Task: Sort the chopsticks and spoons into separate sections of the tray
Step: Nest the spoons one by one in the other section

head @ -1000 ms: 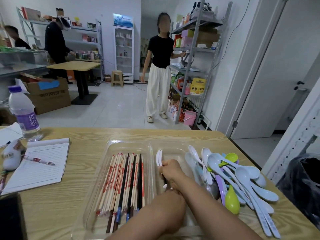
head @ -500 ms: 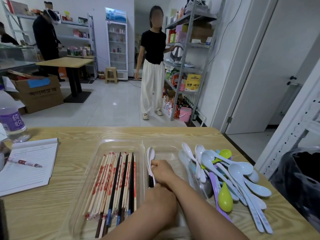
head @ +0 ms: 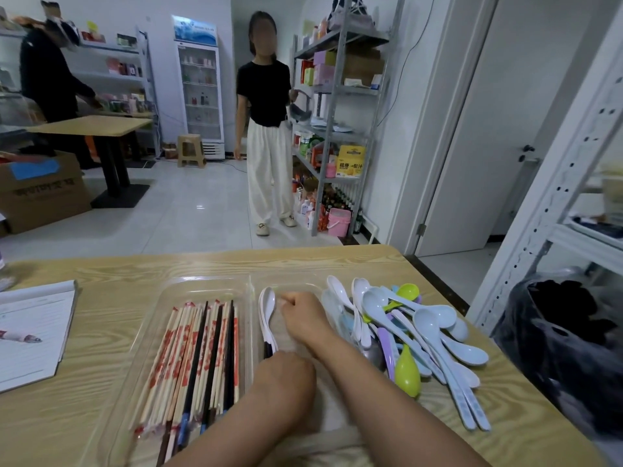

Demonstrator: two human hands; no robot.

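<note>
A clear plastic tray (head: 188,291) with 2 long sections lies on a wooden table (head: 111,267). The left section holds a bundle of chopsticks (head: 195,358), most of them pale wood with red print and a few black, all lying lengthwise. In the right section a white spoon (head: 267,308) lies against the dividing wall with its bowl at the far end (a dark handle shows under its near end). The right hand (head: 303,318) is inside this right section, just beside the white spoon, its fingers curled under into a loose fist; it cannot be told whether anything is held in it. The left hand (head: 286,379) is nearer the camera at the near end of the same section, seen from the back with its fingers bent down; what they touch is hidden, so its grip cannot be told. A heap of spoons (head: 414,338), mostly pale blue with some white, purple and green ones, lies on the table just to the right of the tray. A notebook (head: 30,335) with a pen (head: 18,337) on it lies at the left.
</note>
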